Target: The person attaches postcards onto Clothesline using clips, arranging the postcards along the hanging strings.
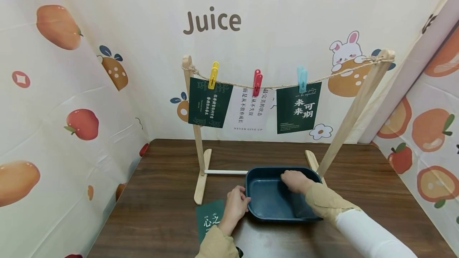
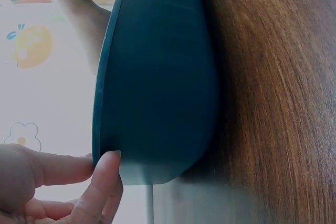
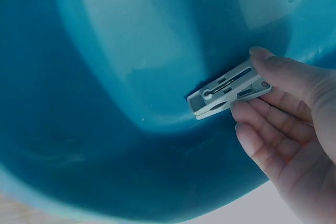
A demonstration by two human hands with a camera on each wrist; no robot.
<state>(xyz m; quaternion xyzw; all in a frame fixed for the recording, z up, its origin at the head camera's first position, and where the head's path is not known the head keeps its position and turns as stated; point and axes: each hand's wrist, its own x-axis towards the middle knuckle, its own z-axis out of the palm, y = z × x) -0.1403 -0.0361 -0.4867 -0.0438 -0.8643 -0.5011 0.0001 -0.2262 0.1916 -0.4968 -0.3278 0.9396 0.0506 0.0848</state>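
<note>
A dark blue basin stands on the table. At its left rim my left hand pinches the edge between thumb and fingers; the left wrist view shows this hand at the basin's outer wall. Reaching inside the basin, my right hand is partly turned away in the head view. The right wrist view shows that hand pinching a pale grey clothespin by its handle end, low over the basin floor. A green card with white characters lies beside my left forearm, partly covered by it.
Behind the basin stands a wooden rack with a rope. Yellow, red and light blue clothespins hold two green cards and a white card. A white rod runs low across.
</note>
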